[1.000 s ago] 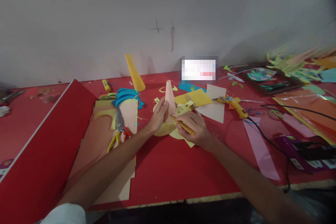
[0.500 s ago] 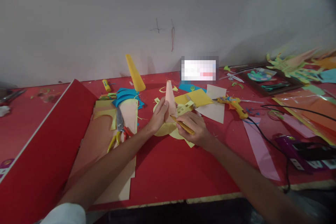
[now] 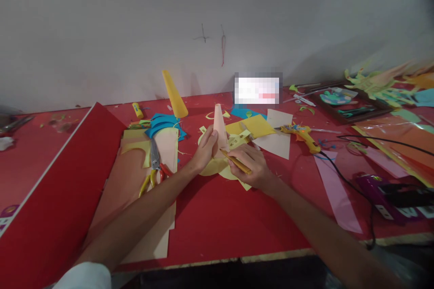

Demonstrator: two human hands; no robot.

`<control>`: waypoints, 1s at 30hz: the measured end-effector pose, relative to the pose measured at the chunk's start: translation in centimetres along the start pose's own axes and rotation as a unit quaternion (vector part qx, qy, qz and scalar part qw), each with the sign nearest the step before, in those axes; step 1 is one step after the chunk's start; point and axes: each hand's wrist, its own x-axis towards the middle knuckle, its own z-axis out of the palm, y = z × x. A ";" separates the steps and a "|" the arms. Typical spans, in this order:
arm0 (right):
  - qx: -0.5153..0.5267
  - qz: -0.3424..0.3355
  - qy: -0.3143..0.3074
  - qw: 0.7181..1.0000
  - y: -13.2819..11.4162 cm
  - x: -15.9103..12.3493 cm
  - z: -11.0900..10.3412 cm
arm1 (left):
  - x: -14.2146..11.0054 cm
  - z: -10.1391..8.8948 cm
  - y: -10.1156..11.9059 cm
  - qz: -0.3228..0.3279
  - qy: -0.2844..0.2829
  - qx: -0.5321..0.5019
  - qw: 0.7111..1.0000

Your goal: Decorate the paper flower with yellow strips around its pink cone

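Observation:
Upright in my left hand point(image 3: 205, 148) is a pale pink paper cone point(image 3: 220, 128), with my fingers closed round its left side. My right hand point(image 3: 251, 167) grips a yellow pencil point(image 3: 241, 165), its tip against the cone's lower edge. Beneath both hands lie pale yellow paper cut-outs point(image 3: 213, 168), partly covered. A yellow strip with small dark star and moon marks point(image 3: 240, 139) sits just behind my right hand. Farther back, a taller yellow paper cone point(image 3: 174, 95) stands tilted near the wall.
Scissors with red and yellow handles point(image 3: 155, 162) rest on paper sheets point(image 3: 132, 180) at left, beside a red board point(image 3: 64, 189). A corded yellow glue gun point(image 3: 303, 137) lies at right. Beyond it are a dark tray point(image 3: 356, 117) and a purple box point(image 3: 379, 198). A blurred screen point(image 3: 257, 91) stands at the back.

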 end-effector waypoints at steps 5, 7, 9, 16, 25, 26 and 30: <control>0.001 -0.001 0.001 1.000 -0.1 0.0 -0.1 | 0.0 -0.1 -0.1 -0.002 -0.001 0.001 1.000; 0.002 0.000 0.002 1.000 -0.1 0.0 0.0 | 0.0 -0.1 -0.1 -0.001 -0.001 0.000 1.000; 0.002 0.003 0.001 1.000 0.0 -0.1 0.0 | -0.1 -0.1 -0.1 0.001 -0.002 0.002 1.000; -0.004 0.001 0.003 1.000 0.0 -0.1 0.0 | 0.0 -0.1 -0.1 0.011 -0.003 0.020 1.000; -0.008 -0.004 0.010 1.000 -0.3 -0.1 -0.2 | 0.1 -0.4 -0.7 0.001 -0.001 -0.014 1.000; -0.007 -0.005 0.013 1.000 -0.3 -0.1 -0.2 | 0.1 -0.4 -0.7 0.001 0.002 -0.016 1.000; -0.006 -0.001 0.012 1.000 -0.2 -0.1 -0.2 | 0.1 -0.3 -0.6 0.001 0.008 -0.011 1.000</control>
